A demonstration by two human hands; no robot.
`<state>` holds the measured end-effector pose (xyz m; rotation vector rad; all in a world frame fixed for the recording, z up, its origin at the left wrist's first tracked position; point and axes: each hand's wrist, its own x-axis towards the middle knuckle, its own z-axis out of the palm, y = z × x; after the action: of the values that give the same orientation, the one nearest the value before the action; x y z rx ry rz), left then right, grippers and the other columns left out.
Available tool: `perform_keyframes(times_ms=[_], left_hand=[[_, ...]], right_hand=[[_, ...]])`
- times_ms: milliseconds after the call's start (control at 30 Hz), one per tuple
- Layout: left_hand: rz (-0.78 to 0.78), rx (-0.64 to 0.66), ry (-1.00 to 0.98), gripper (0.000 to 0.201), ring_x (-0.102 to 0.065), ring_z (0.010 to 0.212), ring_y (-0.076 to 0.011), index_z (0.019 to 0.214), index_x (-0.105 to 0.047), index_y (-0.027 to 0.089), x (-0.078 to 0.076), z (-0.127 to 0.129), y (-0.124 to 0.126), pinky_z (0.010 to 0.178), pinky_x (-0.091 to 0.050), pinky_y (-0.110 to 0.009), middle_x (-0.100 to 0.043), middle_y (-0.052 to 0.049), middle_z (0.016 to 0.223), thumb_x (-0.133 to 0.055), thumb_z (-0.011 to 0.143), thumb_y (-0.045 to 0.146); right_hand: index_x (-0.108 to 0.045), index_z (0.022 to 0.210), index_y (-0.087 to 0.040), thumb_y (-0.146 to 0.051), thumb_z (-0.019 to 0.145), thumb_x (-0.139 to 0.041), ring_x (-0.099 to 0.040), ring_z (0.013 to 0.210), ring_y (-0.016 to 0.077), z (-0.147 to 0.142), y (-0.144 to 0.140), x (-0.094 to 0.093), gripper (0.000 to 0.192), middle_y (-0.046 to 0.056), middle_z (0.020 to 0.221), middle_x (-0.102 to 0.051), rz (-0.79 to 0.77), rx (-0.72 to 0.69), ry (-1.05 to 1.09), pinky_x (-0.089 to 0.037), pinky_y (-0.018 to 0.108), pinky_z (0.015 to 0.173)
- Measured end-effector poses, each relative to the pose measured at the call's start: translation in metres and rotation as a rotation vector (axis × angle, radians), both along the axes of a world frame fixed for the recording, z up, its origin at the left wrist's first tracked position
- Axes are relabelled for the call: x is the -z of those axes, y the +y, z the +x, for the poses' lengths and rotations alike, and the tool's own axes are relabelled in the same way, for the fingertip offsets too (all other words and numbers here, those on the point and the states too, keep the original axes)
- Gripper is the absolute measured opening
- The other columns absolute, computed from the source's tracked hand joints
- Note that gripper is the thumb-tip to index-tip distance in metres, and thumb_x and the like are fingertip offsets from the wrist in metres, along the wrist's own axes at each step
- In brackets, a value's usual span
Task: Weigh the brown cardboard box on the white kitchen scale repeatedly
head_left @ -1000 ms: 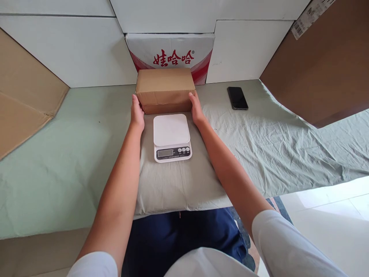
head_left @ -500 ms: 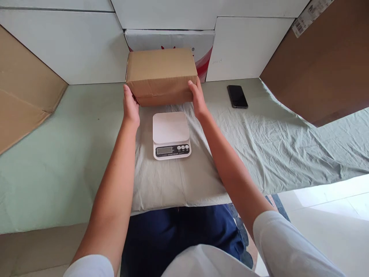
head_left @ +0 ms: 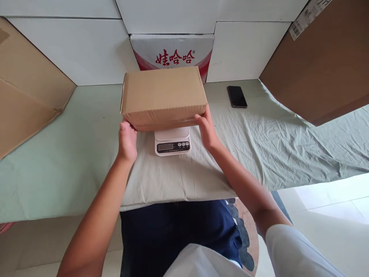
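Observation:
Both my hands grip a closed brown cardboard box (head_left: 164,92) by its two ends, near the lower front corners. My left hand (head_left: 127,141) is on its left end, with most fingers hidden under or behind the box. My right hand (head_left: 206,129) holds the right end, thumb against the front face. Below the box is a white digital kitchen scale (head_left: 173,145) on the cloth. The box hides the rear of its platform, while the display and buttons show. The box seems to be above the platform; whether they touch I cannot tell.
A black phone (head_left: 237,96) lies to the right on the green cloth (head_left: 259,146). Large cardboard boxes stand at left (head_left: 31,88) and right (head_left: 319,65). Behind is a white-and-red carton (head_left: 175,48) with red lettering, set between white panels (head_left: 77,50).
The cardboard box has come nearer to me and now covers much of the scale's platform. Red lettering on the carton behind is uncovered. Both hands have kept their grip.

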<state>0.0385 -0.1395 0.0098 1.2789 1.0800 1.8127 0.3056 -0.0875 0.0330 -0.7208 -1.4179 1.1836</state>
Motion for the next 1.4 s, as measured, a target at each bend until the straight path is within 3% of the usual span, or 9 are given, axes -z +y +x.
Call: perform_keyframes(times_ms=[167, 367, 667, 967, 1167, 1267, 1400], left_hand=[[0.004, -0.023, 0.047, 0.082, -0.054, 0.164, -0.0362, 0.136, -0.08, 0.038, 0.009, 0.016, -0.016, 0.133, -0.05, -0.049, -0.076, -0.009, 0.149, -0.06, 0.086, 0.099], [0.022, -0.027, 0.039, 0.08, -0.058, 0.16, -0.0384, 0.138, -0.079, 0.034, 0.017, 0.016, -0.015, 0.132, -0.049, -0.052, -0.076, -0.013, 0.146, -0.058, 0.091, 0.096], [-0.009, -0.013, 0.076, 0.081, -0.052, 0.166, -0.0383, 0.136, -0.079, 0.041, 0.019, 0.01, -0.013, 0.132, -0.05, -0.054, -0.078, -0.011, 0.144, -0.054, 0.088, 0.101], [0.021, -0.009, 0.033, 0.081, -0.058, 0.16, -0.038, 0.136, -0.081, 0.033, 0.019, 0.011, -0.012, 0.134, -0.048, -0.053, -0.076, -0.011, 0.151, -0.059, 0.09, 0.096], [0.01, -0.017, 0.044, 0.079, -0.057, 0.16, -0.0387, 0.132, -0.082, 0.036, 0.023, 0.01, -0.011, 0.133, -0.049, -0.052, -0.077, -0.008, 0.15, -0.058, 0.089, 0.098], [0.016, -0.016, 0.035, 0.079, -0.055, 0.162, -0.0405, 0.135, -0.082, 0.035, 0.027, 0.004, -0.01, 0.133, -0.048, -0.054, -0.075, -0.008, 0.154, -0.059, 0.091, 0.097], [0.043, -0.054, -0.016, 0.079, -0.033, 0.178, -0.033, 0.15, -0.073, 0.045, 0.032, -0.02, -0.005, 0.146, -0.031, -0.05, -0.056, 0.004, 0.178, -0.062, 0.091, 0.096]], right_hand=[[-0.051, 0.163, -0.041, -0.066, 0.09, -0.063, -0.036, 0.176, 0.0323, 0.003, -0.011, 0.012, 0.078, -0.001, 0.178, -0.053, -0.04, 0.033, 0.021, -0.033, 0.056, 0.149], [-0.053, 0.159, -0.038, -0.061, 0.089, -0.064, -0.042, 0.172, 0.0345, 0.0, -0.016, 0.013, 0.074, 0.001, 0.18, -0.052, -0.078, 0.053, 0.03, -0.036, 0.059, 0.147], [-0.047, 0.164, -0.04, -0.064, 0.088, -0.06, -0.044, 0.17, 0.0338, -0.003, -0.016, 0.016, 0.08, 0.0, 0.18, -0.051, -0.119, 0.06, 0.022, -0.04, 0.057, 0.144], [-0.053, 0.156, -0.04, -0.055, 0.09, -0.06, -0.048, 0.166, 0.0333, -0.003, -0.018, 0.016, 0.068, -0.002, 0.173, -0.058, -0.117, 0.084, 0.043, -0.041, 0.057, 0.144], [-0.051, 0.159, -0.042, -0.056, 0.089, -0.059, -0.047, 0.168, 0.031, -0.008, -0.019, 0.02, 0.071, -0.003, 0.176, -0.056, -0.128, 0.093, 0.024, -0.043, 0.057, 0.144], [-0.047, 0.164, -0.041, -0.06, 0.091, -0.057, -0.038, 0.176, 0.0313, -0.003, -0.017, 0.019, 0.076, -0.003, 0.181, -0.05, -0.138, 0.155, 0.064, -0.035, 0.06, 0.148], [-0.041, 0.167, -0.041, -0.063, 0.094, -0.047, -0.021, 0.185, 0.0243, 0.02, -0.007, 0.008, 0.077, -0.005, 0.187, -0.039, -0.043, 0.393, 0.201, -0.014, 0.057, 0.153]])
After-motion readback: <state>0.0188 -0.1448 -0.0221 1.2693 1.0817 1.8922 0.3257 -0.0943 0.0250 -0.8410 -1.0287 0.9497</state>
